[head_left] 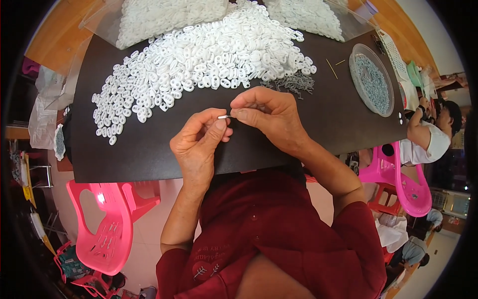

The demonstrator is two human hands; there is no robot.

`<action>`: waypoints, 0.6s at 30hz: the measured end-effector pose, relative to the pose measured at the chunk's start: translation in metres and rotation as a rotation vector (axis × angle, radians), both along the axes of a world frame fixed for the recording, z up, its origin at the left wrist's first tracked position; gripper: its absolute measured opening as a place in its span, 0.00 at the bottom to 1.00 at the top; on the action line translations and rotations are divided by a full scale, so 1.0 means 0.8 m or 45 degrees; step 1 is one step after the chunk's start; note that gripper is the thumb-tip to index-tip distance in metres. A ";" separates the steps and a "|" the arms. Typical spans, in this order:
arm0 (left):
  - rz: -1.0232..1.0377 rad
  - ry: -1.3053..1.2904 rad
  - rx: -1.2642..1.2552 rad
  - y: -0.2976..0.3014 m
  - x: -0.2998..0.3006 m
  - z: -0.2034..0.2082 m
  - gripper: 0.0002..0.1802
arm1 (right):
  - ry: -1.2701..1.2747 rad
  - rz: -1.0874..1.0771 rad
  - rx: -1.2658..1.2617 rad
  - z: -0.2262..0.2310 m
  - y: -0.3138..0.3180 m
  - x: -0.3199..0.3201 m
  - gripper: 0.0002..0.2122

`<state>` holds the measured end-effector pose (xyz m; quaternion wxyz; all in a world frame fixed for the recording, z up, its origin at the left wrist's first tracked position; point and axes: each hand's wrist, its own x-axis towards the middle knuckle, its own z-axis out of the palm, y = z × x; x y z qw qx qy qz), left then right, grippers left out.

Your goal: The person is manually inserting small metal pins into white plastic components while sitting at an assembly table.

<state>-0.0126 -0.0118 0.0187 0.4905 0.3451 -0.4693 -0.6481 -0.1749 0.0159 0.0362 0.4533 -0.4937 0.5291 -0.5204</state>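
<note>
Near the middle of the dark table, my left hand [196, 142] pinches a small white oval plastic piece [222, 117] between thumb and forefinger. My right hand [276, 119] is closed in a pinch close beside it, on a small dark screw [229, 116] that meets the white piece's right end; the fingers hide most of the screw. Beyond both hands spreads a large heap of white oval pieces [214, 57] with holes in them. At that heap's right edge, just past my right hand, lies a small pile of dark grey screws [298, 83].
A round clear dish [390, 99] of silvery screws stands at the table's right. Clear bags of white pieces [169, 17] lie at the back. Two thin brass-coloured sticks [331, 69] rest near the dish. Pink chairs [112, 234] flank me; a person [430, 129] sits at far right.
</note>
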 end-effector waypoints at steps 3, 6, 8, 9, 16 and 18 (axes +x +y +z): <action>-0.016 0.104 0.020 -0.002 0.002 0.001 0.09 | -0.011 0.038 0.025 0.000 0.003 0.003 0.06; -0.014 0.154 0.011 -0.002 0.004 0.002 0.10 | -0.072 0.060 0.035 0.005 0.004 0.008 0.06; -0.011 0.177 0.017 -0.002 0.004 0.001 0.10 | -0.125 0.068 0.043 0.007 0.005 0.011 0.06; -0.013 0.173 0.014 -0.001 0.005 0.001 0.10 | -0.124 0.068 0.043 0.008 0.005 0.013 0.06; 0.027 0.105 0.070 0.003 0.002 0.001 0.13 | -0.124 0.083 -0.018 0.012 0.004 0.021 0.02; 0.017 0.093 0.044 0.003 0.004 -0.005 0.11 | -0.128 0.080 -0.011 0.012 0.004 0.023 0.02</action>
